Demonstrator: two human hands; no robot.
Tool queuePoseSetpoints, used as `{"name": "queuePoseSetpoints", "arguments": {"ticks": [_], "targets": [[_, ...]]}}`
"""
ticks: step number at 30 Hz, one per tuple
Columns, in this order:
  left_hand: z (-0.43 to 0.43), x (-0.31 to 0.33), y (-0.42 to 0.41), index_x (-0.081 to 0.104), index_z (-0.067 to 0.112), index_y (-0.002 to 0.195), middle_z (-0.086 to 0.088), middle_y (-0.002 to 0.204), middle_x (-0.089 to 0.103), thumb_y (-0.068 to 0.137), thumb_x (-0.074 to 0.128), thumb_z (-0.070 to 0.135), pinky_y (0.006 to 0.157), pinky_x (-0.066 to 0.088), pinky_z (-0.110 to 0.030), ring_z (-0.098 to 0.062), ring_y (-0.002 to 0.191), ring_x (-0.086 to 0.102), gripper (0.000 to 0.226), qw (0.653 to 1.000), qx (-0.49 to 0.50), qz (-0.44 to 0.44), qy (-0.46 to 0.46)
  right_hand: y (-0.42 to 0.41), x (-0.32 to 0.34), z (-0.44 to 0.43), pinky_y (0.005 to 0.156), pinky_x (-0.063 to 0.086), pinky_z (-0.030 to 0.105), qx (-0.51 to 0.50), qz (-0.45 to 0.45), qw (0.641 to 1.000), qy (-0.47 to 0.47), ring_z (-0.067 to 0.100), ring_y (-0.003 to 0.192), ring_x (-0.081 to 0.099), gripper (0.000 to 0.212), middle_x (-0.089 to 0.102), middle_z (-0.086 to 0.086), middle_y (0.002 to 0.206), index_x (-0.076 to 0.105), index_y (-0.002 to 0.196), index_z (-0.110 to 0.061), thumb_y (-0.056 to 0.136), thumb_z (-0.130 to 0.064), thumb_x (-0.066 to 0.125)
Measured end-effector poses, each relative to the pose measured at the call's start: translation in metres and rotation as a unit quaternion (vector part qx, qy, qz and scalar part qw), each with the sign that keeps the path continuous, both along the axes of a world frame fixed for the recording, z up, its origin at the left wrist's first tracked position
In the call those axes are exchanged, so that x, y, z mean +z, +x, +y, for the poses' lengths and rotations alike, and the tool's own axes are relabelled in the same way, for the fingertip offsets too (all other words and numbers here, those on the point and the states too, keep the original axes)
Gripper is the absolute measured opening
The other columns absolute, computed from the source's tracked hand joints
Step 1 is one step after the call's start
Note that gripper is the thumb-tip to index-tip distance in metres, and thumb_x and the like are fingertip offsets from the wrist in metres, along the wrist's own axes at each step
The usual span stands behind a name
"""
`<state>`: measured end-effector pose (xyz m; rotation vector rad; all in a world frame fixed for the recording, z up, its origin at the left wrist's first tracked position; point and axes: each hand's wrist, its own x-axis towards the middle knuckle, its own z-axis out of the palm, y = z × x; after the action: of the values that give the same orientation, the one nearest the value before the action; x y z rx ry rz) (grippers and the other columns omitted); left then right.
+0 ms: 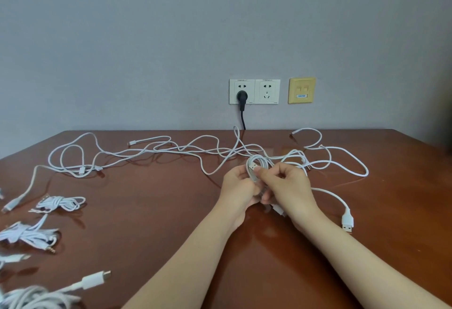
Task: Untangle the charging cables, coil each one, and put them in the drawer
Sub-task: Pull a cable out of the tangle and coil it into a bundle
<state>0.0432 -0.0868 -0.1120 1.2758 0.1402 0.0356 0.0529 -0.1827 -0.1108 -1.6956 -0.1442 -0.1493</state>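
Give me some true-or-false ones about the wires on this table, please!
1. The left hand and the right hand both hold a small white coil. True.
2. Nothing is plugged into the wall. False: a black plug sits in the left socket.
3. Some coiled bundles lie near the left edge of the table. True.
4. Every cable is already coiled. False: a loose tangle sprawls across the back.
5. A USB plug lies beside the right forearm. True.
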Motion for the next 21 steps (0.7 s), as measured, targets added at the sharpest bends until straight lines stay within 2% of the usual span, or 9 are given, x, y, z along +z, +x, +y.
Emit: {"name": "queuePoseSetpoints", "arguments": {"ticks": [2,5,7,11,13,16,18,21], "targets": [[-0.001,0.000,0.000,0.052,0.010,0.091,-0.008,0.075,0.060,0.081,0.040,-0.023,0.054,0.050,-0.029,-0.014,0.042,0.050,0.036,1.000,-0.003,-0.013,0.003,0.001,-0.001,0.000,0.051,0.052,0.028,-0.010,-0.002,1.000,-0.010,0.015,0.038,0.054,0.033,0.056,0.006,0.041,0.050,0.059,-0.008,0.083,-0.021,0.068],[-0.002,-0.004,0.000,0.051,0.017,0.091,-0.004,0.085,0.060,0.083,0.048,-0.018,0.060,0.050,-0.033,-0.015,0.051,0.054,0.036,0.999,0.004,-0.038,0.031,0.002,0.000,0.000,0.053,0.053,0.031,-0.020,0.001,1.000,-0.009,0.016,0.038,0.054,0.030,0.056,0.006,0.040,0.048,0.063,-0.007,0.083,-0.018,0.066],[-0.004,-0.006,0.000,0.052,0.017,0.093,-0.006,0.092,0.060,0.083,0.051,-0.016,0.057,0.049,-0.033,-0.013,0.049,0.054,0.035,0.998,0.014,-0.052,0.041,0.002,0.000,0.000,0.050,0.053,0.030,-0.025,0.006,1.000,-0.008,0.017,0.037,0.054,0.028,0.055,0.006,0.039,0.047,0.064,-0.007,0.083,-0.017,0.065],[-0.005,-0.008,0.000,0.053,0.011,0.097,-0.010,0.087,0.061,0.081,0.046,-0.020,0.055,0.046,-0.032,-0.015,0.041,0.048,0.036,0.998,0.015,-0.065,-0.001,0.005,0.000,0.000,0.046,0.054,0.029,-0.032,0.018,0.999,-0.003,0.019,0.037,0.055,0.027,0.055,0.009,0.040,0.047,0.066,-0.006,0.082,-0.018,0.066],[-0.004,-0.011,0.002,0.052,0.017,0.095,-0.006,0.091,0.062,0.083,0.055,-0.013,0.057,0.049,-0.033,-0.014,0.052,0.056,0.032,0.995,0.014,-0.087,0.048,0.005,0.001,-0.001,0.042,0.050,0.024,-0.035,0.016,0.999,-0.012,0.018,0.036,0.055,0.025,0.055,0.009,0.039,0.048,0.066,-0.006,0.082,-0.015,0.065],[-0.003,-0.014,0.003,0.050,0.029,0.093,-0.003,0.101,0.063,0.083,0.064,-0.001,0.071,0.054,-0.028,-0.010,0.080,0.066,0.034,0.976,0.021,-0.132,0.175,0.007,0.001,-0.004,0.053,0.056,0.034,-0.042,0.024,0.999,-0.009,0.018,0.035,0.054,0.026,0.053,0.008,0.037,0.048,0.063,-0.007,0.082,-0.015,0.063],[-0.003,-0.014,0.002,0.048,0.034,0.092,-0.006,0.106,0.062,0.082,0.063,-0.001,0.075,0.054,-0.026,-0.012,0.086,0.067,0.039,0.963,0.030,-0.154,0.221,0.008,0.002,-0.005,0.060,0.056,0.040,-0.044,0.037,0.998,0.001,0.018,0.034,0.053,0.027,0.053,0.007,0.036,0.050,0.063,-0.005,0.083,-0.017,0.064],[-0.003,-0.014,0.002,0.047,0.038,0.091,-0.008,0.106,0.061,0.082,0.062,-0.001,0.075,0.053,-0.023,-0.015,0.085,0.068,0.043,0.951,0.030,-0.175,0.253,0.009,0.003,-0.007,0.054,0.056,0.034,-0.042,0.052,0.998,0.021,0.015,0.031,0.050,0.027,0.052,0.008,0.037,0.051,0.065,-0.004,0.083,-0.016,0.065]]}}
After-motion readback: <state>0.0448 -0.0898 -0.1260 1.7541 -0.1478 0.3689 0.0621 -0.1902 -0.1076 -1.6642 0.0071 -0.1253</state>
